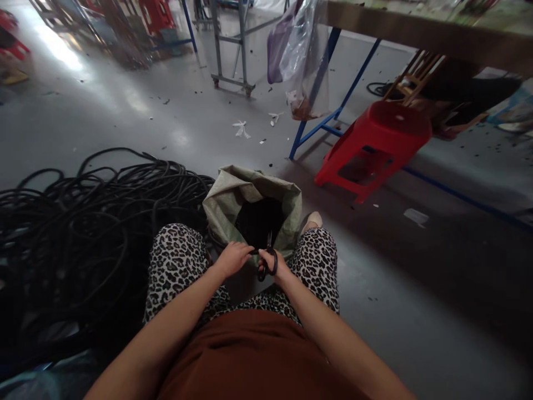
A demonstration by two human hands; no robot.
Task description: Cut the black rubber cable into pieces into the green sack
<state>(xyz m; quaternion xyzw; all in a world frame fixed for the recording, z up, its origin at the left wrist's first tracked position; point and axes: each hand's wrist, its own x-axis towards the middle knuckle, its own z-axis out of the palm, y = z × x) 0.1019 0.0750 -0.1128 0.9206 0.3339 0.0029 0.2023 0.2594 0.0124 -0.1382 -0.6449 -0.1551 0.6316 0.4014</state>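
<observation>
My left hand [234, 259] is closed on a black rubber-like cord [255, 251], whose short end reaches across toward my other hand. In my right hand [280, 266] is a pair of scissors [273, 263] with black handles, its blades pointing up and away from me. The fingers of that hand also meet the cord, though I cannot tell how firmly. Both hands are over the near rim of an open pale green woven sack [219, 204] between my knees. Dark material [259, 218] lies inside it, too dark to make out as pieces.
A large tangle of black cord [104, 205] spreads over the floor at my left. Right of the sack are a red plastic stool [402, 125] and a table [416, 33] on blue legs. Plastic bags [306, 61] hang from its edge. Farther off stands a wheeled metal rack [229, 80].
</observation>
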